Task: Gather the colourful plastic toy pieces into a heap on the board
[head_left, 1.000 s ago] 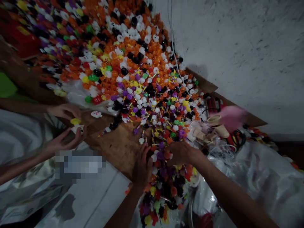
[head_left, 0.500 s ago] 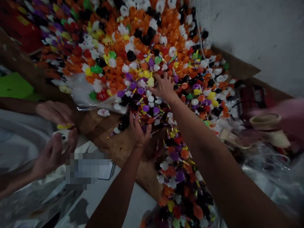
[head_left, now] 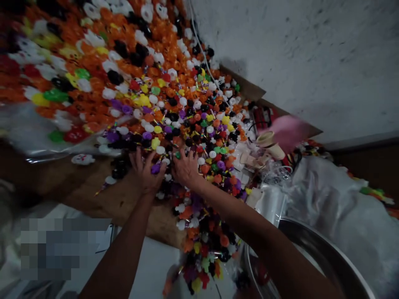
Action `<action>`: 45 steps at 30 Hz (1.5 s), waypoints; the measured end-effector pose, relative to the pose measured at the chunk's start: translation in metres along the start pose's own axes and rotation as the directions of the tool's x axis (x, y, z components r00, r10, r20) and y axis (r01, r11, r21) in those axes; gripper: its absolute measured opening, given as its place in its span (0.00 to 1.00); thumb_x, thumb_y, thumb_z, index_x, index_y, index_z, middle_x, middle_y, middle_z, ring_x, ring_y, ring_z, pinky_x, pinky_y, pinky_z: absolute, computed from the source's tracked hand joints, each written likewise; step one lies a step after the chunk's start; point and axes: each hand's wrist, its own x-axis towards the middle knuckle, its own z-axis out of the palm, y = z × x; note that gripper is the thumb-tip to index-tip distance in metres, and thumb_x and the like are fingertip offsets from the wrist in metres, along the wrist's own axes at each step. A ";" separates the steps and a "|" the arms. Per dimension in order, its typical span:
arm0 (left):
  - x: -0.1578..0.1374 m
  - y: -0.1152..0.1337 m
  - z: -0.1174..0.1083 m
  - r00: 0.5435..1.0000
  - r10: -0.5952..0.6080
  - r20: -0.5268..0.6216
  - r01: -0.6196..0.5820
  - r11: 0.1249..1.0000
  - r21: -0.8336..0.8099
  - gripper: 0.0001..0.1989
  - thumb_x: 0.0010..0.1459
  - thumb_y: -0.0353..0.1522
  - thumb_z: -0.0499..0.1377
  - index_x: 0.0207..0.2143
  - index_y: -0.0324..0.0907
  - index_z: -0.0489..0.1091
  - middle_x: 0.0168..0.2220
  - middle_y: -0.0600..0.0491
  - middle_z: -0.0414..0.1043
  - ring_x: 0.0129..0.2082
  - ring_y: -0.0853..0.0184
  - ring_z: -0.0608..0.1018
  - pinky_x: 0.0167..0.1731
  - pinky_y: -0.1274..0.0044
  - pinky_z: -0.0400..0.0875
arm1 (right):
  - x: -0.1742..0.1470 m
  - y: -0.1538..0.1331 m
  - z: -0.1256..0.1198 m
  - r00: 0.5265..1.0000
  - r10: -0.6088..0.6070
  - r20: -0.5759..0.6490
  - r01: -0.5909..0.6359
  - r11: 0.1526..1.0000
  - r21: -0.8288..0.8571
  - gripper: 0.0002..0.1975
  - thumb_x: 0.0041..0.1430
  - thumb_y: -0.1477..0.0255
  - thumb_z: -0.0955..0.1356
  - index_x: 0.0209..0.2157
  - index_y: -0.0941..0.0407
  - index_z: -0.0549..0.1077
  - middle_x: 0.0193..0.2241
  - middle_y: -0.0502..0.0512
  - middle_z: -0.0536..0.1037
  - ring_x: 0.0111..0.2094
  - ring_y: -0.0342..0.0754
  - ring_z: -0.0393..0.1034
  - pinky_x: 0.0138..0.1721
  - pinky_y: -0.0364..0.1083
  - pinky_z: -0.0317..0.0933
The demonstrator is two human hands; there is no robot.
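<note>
A huge heap of small plastic toy pieces [head_left: 149, 83] in orange, white, black, purple, yellow and green covers a brown board [head_left: 93, 191]. My left hand [head_left: 146, 168] lies spread on the pieces at the heap's near edge, fingers apart, with a purple piece [head_left: 155, 168] under its fingertips. My right hand [head_left: 185, 166] rests right beside it, palm down on the pieces, fingers partly curled. Whether either hand grips a piece is hidden. A trail of pieces [head_left: 202, 236] runs from the hands toward me.
A metal basin [head_left: 311, 253] sits at the lower right. Clear plastic bags [head_left: 336, 207] lie to the right. A pink object [head_left: 288, 128] and a tan cup-like item [head_left: 266, 139] stand near the wall. A white cable [head_left: 199, 45] crosses the heap.
My right hand has drawn back from far up the heap to sit beside my left hand. The view has shifted, so the other person's hands at the left are out of sight.
</note>
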 end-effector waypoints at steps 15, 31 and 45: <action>-0.063 0.081 0.029 0.991 0.124 0.053 -0.123 0.992 -0.025 0.19 0.64 0.42 0.61 0.51 0.41 0.78 0.58 0.42 0.76 0.70 0.35 0.62 0.58 0.44 0.69 | 0.071 0.071 -0.140 0.983 0.161 0.089 -0.152 0.983 -0.099 0.23 0.72 0.59 0.63 0.55 0.57 0.80 0.53 0.66 0.80 0.56 0.63 0.74 0.56 0.58 0.70; -0.066 0.078 0.016 0.980 0.107 0.167 -0.061 0.963 -0.262 0.16 0.67 0.37 0.58 0.50 0.37 0.78 0.53 0.41 0.79 0.72 0.50 0.64 0.64 0.55 0.72 | 0.065 0.085 -0.029 0.980 0.192 -0.054 -0.190 0.981 0.033 0.28 0.66 0.51 0.64 0.63 0.44 0.75 0.68 0.62 0.62 0.65 0.69 0.60 0.60 0.64 0.63; -0.110 0.141 -0.003 0.918 0.023 0.397 0.098 0.954 -0.282 0.27 0.59 0.36 0.62 0.59 0.38 0.64 0.69 0.30 0.59 0.73 0.39 0.59 0.66 0.37 0.54 | -0.008 0.063 -0.045 0.942 0.143 0.302 -0.069 0.967 -0.244 0.21 0.70 0.61 0.63 0.54 0.51 0.82 0.63 0.66 0.72 0.65 0.77 0.61 0.61 0.82 0.52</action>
